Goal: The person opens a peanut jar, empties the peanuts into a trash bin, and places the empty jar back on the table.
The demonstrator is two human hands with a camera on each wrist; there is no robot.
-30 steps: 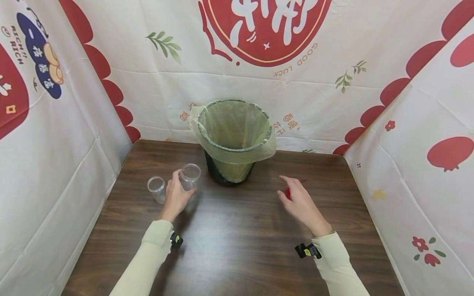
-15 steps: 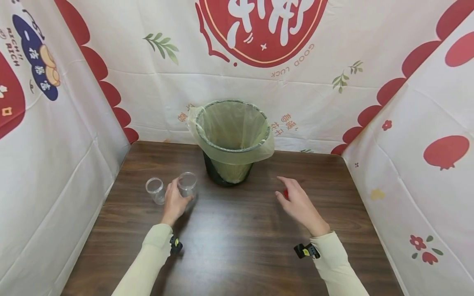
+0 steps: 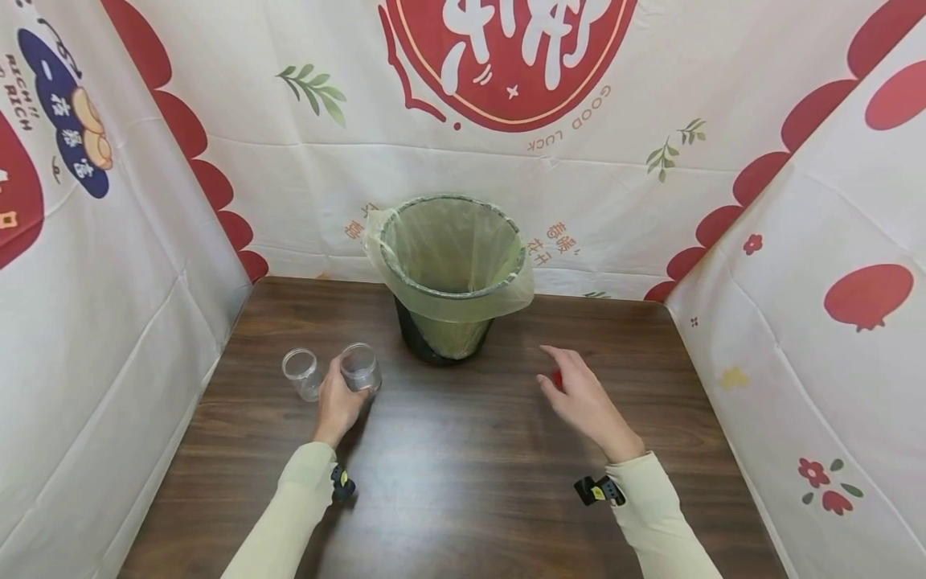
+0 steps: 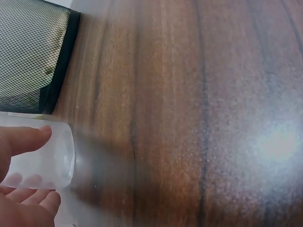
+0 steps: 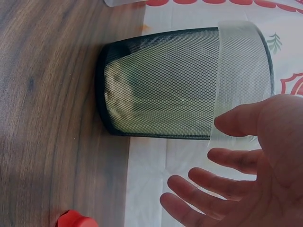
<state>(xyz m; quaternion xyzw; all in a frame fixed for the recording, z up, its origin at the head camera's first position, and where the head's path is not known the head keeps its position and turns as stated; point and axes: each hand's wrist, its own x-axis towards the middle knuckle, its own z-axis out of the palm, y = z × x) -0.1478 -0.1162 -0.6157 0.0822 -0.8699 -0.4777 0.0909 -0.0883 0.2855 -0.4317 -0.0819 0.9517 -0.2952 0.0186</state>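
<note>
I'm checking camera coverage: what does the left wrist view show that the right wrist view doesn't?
Only the left wrist view shows the clear jar gripped by the left hand. Only the right wrist view shows the open right hand and a red cap beneath it. Both show the mesh bin and the wooden table.

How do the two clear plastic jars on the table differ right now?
The clear plastic jar on the right is gripped by the left hand; the clear plastic jar on the left stands free, untouched. The gripped one sits nearer the mesh bin. Both are transparent, lidless and upright.
</note>
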